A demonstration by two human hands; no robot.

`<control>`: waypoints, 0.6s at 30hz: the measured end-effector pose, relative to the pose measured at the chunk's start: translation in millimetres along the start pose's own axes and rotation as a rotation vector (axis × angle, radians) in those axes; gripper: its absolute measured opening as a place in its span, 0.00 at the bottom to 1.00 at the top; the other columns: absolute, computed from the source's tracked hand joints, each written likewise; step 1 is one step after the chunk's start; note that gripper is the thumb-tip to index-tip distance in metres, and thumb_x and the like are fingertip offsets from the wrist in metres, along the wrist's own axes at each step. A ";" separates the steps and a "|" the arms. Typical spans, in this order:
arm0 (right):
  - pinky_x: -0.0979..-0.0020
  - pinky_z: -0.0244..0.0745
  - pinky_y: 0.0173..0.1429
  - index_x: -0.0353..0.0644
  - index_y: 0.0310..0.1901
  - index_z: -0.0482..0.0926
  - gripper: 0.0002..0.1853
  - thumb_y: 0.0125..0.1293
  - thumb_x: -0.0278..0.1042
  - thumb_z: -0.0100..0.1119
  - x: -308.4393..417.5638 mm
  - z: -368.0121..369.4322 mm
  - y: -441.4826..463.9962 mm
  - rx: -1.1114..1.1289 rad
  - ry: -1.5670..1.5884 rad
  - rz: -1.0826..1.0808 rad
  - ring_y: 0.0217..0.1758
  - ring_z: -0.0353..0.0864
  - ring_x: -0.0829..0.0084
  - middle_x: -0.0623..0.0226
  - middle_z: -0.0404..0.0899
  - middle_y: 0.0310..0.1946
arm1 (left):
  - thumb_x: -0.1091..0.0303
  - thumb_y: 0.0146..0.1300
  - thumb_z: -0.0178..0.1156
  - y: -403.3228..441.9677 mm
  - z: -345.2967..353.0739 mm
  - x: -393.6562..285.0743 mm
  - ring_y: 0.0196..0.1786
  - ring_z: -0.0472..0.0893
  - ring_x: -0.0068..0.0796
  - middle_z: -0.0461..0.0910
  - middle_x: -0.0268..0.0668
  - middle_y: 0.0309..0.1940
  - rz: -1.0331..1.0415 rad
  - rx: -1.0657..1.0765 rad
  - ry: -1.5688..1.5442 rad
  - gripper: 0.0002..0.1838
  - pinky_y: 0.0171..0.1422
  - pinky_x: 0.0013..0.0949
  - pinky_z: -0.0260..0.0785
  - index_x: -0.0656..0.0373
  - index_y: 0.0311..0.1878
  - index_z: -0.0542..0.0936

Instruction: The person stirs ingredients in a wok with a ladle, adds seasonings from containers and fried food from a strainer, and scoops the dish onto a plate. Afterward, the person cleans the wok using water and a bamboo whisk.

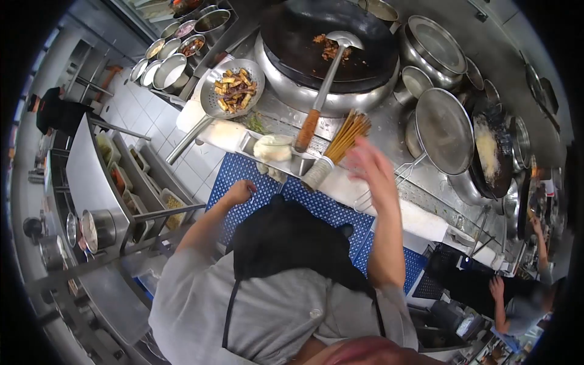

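My right hand is raised beside a bamboo wok brush, its fingers apart and a little blurred, with nothing visible in them. My left hand hangs low by my apron, fingers curled in, and I see nothing in it. A wok spatula rests with its metal head in the large wok and its wooden handle towards me. Browned minced food lies in that wok. Left of it, a perforated strainer ladle holds fried eggplant-like pieces.
A folded white cloth lies at the counter edge near my left hand. Round mesh strainers and pots stand at right, beside a second wok. Several metal bowls of ingredients stand at upper left. Other people work at far left and lower right.
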State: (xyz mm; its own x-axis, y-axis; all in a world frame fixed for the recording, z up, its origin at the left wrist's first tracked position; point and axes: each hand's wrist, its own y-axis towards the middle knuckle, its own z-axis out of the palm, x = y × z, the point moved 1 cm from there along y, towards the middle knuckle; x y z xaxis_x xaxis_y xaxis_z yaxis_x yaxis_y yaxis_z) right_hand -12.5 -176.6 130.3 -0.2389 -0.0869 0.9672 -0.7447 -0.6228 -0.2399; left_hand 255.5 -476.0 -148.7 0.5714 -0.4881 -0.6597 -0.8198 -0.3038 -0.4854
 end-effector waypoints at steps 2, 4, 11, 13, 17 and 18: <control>0.65 0.81 0.47 0.40 0.63 0.70 0.23 0.72 0.43 0.58 13.2 64.3 61.1 0.036 0.216 0.138 0.47 0.83 0.64 0.59 0.81 0.47 | 0.78 0.52 0.56 0.7 -11.8 -16.4 0.38 0.85 0.38 0.85 0.45 0.34 -0.030 -0.021 0.026 0.14 0.44 0.38 0.76 0.60 0.41 0.86; 0.65 0.81 0.35 0.42 0.53 0.72 0.14 0.69 0.34 0.60 4.4 93.7 110.8 0.099 0.419 0.332 0.33 0.82 0.67 0.64 0.80 0.34 | 0.77 0.53 0.56 7.4 -20.4 -15.3 0.44 0.86 0.42 0.86 0.48 0.38 -0.055 -0.061 -0.003 0.13 0.51 0.39 0.78 0.59 0.40 0.86; 0.67 0.72 0.19 0.38 0.57 0.71 0.19 0.64 0.25 0.55 61.7 42.7 135.1 -0.028 0.243 0.132 0.16 0.72 0.74 0.69 0.72 0.24 | 0.70 0.56 0.61 -21.9 1.1 60.9 0.38 0.87 0.43 0.86 0.48 0.40 -0.367 -0.084 -0.188 0.12 0.44 0.42 0.78 0.60 0.44 0.85; 0.68 0.71 0.16 0.35 0.59 0.69 0.22 0.63 0.26 0.55 81.4 12.9 163.3 -0.090 0.013 0.085 0.15 0.71 0.75 0.69 0.71 0.23 | 0.71 0.55 0.61 -55.2 19.7 120.8 0.33 0.87 0.45 0.86 0.48 0.37 -0.206 -0.162 -0.082 0.11 0.39 0.42 0.78 0.62 0.42 0.85; 0.71 0.67 0.13 0.31 0.56 0.70 0.20 0.63 0.26 0.60 141.4 9.8 214.9 -0.120 -0.394 -0.097 0.12 0.70 0.77 0.71 0.69 0.19 | 0.74 0.53 0.60 -115.0 18.0 135.5 0.31 0.87 0.42 0.84 0.47 0.27 -0.800 -0.160 -0.378 0.09 0.33 0.41 0.79 0.65 0.36 0.84; 0.72 0.67 0.13 0.31 0.51 0.74 0.16 0.64 0.26 0.61 150.9 12.7 230.0 -0.110 -0.396 -0.111 0.12 0.70 0.78 0.70 0.70 0.19 | 0.74 0.53 0.59 -122.3 30.0 169.6 0.30 0.87 0.40 0.84 0.46 0.25 -0.823 -0.174 -0.365 0.08 0.32 0.40 0.78 0.66 0.34 0.84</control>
State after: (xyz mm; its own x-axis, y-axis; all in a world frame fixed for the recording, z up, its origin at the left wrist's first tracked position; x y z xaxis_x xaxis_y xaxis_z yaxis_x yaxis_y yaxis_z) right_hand -211.9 -342.9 222.2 0.0887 -0.3293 0.9400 -0.8198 -0.5602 -0.1189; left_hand 453.8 -497.0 -218.4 0.9292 0.2171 -0.2990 -0.1260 -0.5745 -0.8088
